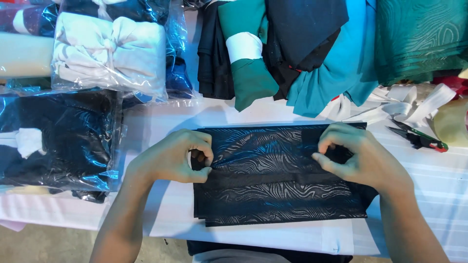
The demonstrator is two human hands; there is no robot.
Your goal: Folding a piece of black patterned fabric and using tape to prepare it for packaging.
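A folded piece of black fabric with a wavy blue sheen (273, 180) lies flat on the white table (165, 214) in front of me. My left hand (178, 156) pinches its left edge between thumb and fingers. My right hand (358, 156) pinches the fabric near its upper right edge. Both hands grip a fold that runs across the middle of the piece.
Clear plastic bags of folded cloth (109, 48) and dark fabric (58, 139) are stacked at the left. Black, green and blue fabrics (292, 53) pile along the back, teal cloth (419, 39) at the right. Small snips (419, 137) and white strips (414, 104) lie at the right.
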